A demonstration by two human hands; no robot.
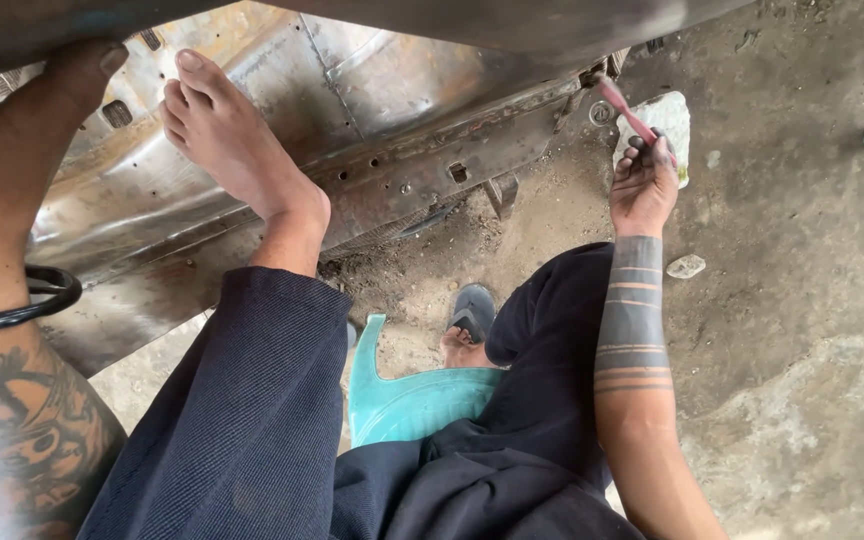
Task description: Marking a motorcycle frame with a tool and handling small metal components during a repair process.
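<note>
While right hand (642, 180) clamps it, pink brush (624, 108) juts upward.

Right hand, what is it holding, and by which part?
The right hand holds a pink-handled brush by the lower end of its handle, fingers wrapped around it.

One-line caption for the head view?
Seated person's right hand holds a pink brush against a rusty metal panel; left hand braces it.

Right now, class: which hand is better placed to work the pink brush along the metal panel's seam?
The right hand: it already grips the pink brush, whose tip is at the metal panel. The left hand is braced on the panel's upper edge, holding no tool.
</note>
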